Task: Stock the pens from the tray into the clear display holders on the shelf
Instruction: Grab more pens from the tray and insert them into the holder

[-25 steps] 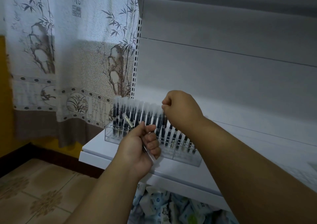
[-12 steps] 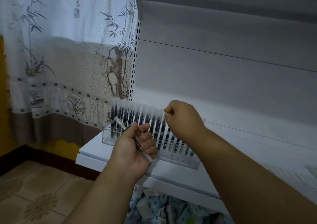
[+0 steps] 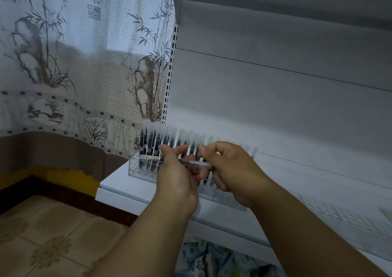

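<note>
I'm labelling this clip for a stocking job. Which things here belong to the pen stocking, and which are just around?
Part of the job:
- loose pen, held by both hands
- left hand
- right hand
- clear display holder, full of upright pens
- white shelf

Just around:
- bamboo-print curtain
- patterned floor tiles
- printed packets under the shelf
</note>
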`<state>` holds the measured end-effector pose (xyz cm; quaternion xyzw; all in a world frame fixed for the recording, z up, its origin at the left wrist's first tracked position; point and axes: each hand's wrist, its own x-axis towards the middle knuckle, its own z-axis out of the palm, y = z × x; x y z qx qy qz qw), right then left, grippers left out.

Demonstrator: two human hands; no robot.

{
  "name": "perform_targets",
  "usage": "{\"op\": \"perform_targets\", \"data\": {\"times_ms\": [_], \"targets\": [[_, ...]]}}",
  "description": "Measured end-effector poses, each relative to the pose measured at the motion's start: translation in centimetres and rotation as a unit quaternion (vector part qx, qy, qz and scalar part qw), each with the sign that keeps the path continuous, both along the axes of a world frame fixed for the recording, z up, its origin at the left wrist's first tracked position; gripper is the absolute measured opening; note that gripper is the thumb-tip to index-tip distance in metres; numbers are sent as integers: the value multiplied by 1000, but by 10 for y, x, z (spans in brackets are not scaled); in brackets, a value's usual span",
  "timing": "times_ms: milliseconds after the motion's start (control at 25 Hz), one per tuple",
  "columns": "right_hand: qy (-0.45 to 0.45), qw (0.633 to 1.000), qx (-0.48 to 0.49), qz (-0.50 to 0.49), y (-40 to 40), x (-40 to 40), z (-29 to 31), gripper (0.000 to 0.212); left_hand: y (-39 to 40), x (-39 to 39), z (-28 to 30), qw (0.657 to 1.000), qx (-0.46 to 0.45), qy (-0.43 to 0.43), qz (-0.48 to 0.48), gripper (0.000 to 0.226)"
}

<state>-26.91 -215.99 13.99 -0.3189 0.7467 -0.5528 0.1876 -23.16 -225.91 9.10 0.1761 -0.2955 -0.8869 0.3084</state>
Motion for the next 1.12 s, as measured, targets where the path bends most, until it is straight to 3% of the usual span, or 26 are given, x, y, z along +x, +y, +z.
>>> {"op": "perform_targets", "data": {"times_ms": [120,200,320,400,520,600,720,800,1120], "targets": [[15,998,-41,-51,0,-5,0,12,4,-2,-3,999,-30,-32,-1,55],[48,992,-62,-104,-5,-13,-3,3,8,-1,-4,996,-46,-45,-63,53],[119,975,-95,-159,-5,-27,-3,16,20,14,-8,969,-185,-103,-126,54],[196,952,-110,-209,5,-37,3,15,22,23,-17,904,-383,-175,-68,36],[311,918,-91,-229,19,-52,14,11,1,22,-37,726,-633,-213,163,6],[371,904,-65,-202,18,-53,14,10,-14,12,-49,629,-719,-234,182,23],[426,888,-14,-174,10,-51,7,9,-16,4,-59,546,-777,-264,170,29],[433,885,-5,-174,6,-51,3,8,-16,3,-66,524,-789,-261,187,27],[442,885,23,-148,3,-49,9,7,-18,3,-73,534,-785,-245,195,31]]}}
